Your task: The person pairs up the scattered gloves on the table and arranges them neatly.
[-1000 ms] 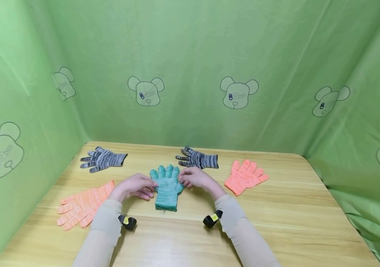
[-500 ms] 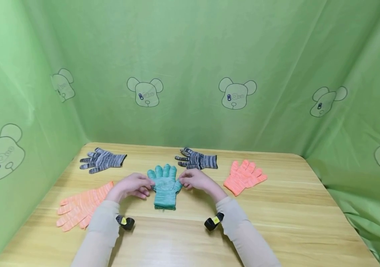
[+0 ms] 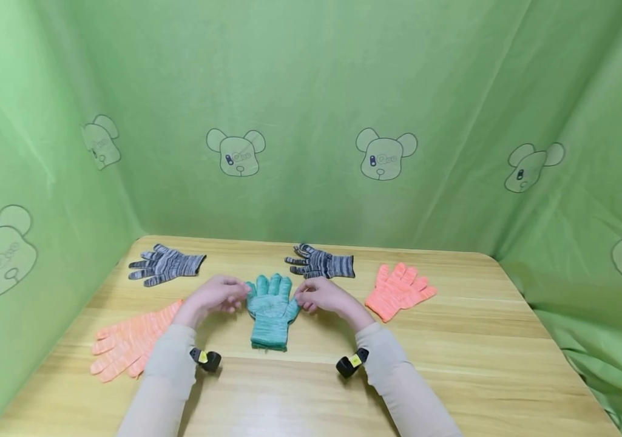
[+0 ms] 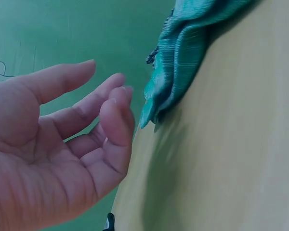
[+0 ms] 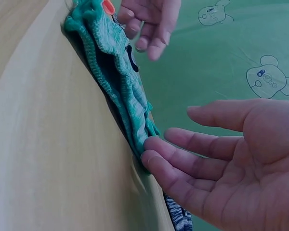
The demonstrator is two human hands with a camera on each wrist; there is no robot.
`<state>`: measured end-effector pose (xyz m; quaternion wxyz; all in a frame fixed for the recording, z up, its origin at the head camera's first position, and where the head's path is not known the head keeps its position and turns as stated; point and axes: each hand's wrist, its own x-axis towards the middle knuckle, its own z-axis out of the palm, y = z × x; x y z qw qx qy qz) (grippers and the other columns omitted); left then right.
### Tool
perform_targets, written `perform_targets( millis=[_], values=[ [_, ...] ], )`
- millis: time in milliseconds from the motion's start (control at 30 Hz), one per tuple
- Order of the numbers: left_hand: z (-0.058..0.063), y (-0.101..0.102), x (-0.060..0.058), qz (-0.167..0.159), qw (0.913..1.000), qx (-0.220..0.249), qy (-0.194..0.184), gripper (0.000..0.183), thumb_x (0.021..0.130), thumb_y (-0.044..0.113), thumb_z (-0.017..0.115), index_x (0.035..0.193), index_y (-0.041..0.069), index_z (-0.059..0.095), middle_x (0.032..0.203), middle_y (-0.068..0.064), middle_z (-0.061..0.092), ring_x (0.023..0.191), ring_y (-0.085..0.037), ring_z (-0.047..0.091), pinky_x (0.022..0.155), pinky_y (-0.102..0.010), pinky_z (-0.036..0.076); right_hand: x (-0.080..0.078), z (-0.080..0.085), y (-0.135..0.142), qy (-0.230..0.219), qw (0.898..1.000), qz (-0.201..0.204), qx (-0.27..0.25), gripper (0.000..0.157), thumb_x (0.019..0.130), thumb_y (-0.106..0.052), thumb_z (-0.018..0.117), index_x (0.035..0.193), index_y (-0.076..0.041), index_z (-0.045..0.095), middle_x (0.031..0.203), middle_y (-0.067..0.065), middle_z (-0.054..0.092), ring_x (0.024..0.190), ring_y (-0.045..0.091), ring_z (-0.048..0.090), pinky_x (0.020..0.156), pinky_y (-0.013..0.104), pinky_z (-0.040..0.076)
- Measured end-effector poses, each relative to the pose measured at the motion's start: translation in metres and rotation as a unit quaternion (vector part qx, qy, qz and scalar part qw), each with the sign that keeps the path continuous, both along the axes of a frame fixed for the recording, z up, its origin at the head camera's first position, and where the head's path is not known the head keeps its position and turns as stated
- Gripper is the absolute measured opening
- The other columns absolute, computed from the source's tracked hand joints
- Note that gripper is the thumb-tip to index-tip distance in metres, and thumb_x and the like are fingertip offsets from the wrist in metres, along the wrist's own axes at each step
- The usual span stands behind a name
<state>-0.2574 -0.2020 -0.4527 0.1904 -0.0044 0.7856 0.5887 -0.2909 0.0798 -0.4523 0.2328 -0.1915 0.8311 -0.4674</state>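
Note:
A green knitted glove [image 3: 270, 312] lies palm side up in the middle of the table, fingers pointing away; layered fabric shows along its edge in the right wrist view. My left hand [image 3: 215, 296] hovers at its little-finger side. In the left wrist view the thumb and loosely bent fingers are apart, with a gap between them and the green fabric [image 4: 180, 62]. On the other side, my right hand [image 3: 326, 295] is at the glove's thumb. The right wrist view has its fingertips [image 5: 151, 156] touching the glove's edge, its thumb held away.
Two grey-and-black striped gloves [image 3: 167, 265] [image 3: 324, 262] lie along the back of the wooden table [image 3: 452, 364]. A light orange glove [image 3: 133, 340] is partly under the left forearm, and a brighter orange one [image 3: 400, 291] lies at right. Green curtains [image 3: 311, 73] enclose the table.
The left hand has moved up from the green glove's side towards its little finger and come off the fabric. The right hand stays at the glove's thumb.

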Motion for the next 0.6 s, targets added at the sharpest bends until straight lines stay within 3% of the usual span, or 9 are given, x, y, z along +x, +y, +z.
perform_targets(
  millis=[133, 333, 400, 500, 600],
  values=[
    [0.002, 0.001, -0.015, 0.023, 0.9997, 0.010, 0.008, 0.038, 0.096, 0.016, 0.058, 0.129, -0.003, 0.056, 0.081, -0.001, 0.061, 0.071, -0.012, 0.059, 0.065, -0.023, 0.053, -0.001, -0.001, 0.001, 0.001, 1.000, -0.004, -0.003, 0.024, 0.094, -0.013, 0.061, 0.109, 0.005, 0.064, 0.097, 0.021, 0.069, 0.085, 0.029, 0.067, 0.076, 0.041, 0.060],
    [-0.009, 0.005, -0.038, 0.045, 0.9985, -0.012, 0.026, 0.037, 0.096, 0.015, 0.059, 0.129, -0.001, 0.057, 0.078, -0.001, 0.060, 0.065, -0.009, 0.052, 0.058, -0.020, 0.047, -0.002, -0.003, 0.001, 0.004, 1.000, -0.004, 0.005, 0.023, 0.094, -0.015, 0.062, 0.109, 0.002, 0.065, 0.097, 0.019, 0.070, 0.085, 0.028, 0.067, 0.074, 0.038, 0.060],
    [-0.013, 0.008, -0.042, 0.053, 0.9973, -0.035, 0.037, 0.036, 0.095, 0.014, 0.060, 0.128, -0.001, 0.059, 0.078, -0.003, 0.061, 0.057, -0.007, 0.047, 0.052, -0.020, 0.042, -0.003, -0.003, 0.001, 0.003, 1.000, -0.004, 0.004, 0.023, 0.094, -0.016, 0.062, 0.109, 0.002, 0.065, 0.097, 0.019, 0.070, 0.084, 0.028, 0.067, 0.073, 0.038, 0.060],
    [-0.016, 0.015, -0.046, 0.059, 0.9917, -0.096, 0.061, 0.032, 0.095, 0.013, 0.060, 0.124, -0.001, 0.063, 0.091, -0.010, 0.066, 0.053, -0.007, 0.041, 0.050, -0.021, 0.038, -0.003, -0.004, 0.002, 0.006, 1.000, -0.003, 0.005, 0.023, 0.094, -0.016, 0.062, 0.109, 0.002, 0.065, 0.097, 0.019, 0.070, 0.083, 0.027, 0.067, 0.073, 0.038, 0.060],
    [-0.014, 0.023, -0.047, 0.055, 0.9827, -0.156, 0.083, 0.027, 0.094, 0.013, 0.061, 0.118, 0.002, 0.068, 0.115, -0.016, 0.067, 0.064, -0.012, 0.049, 0.057, -0.024, 0.043, -0.004, -0.004, 0.004, 0.012, 1.000, -0.001, 0.005, 0.023, 0.094, -0.016, 0.062, 0.109, 0.002, 0.065, 0.096, 0.019, 0.070, 0.083, 0.026, 0.067, 0.072, 0.037, 0.060]
  ],
)
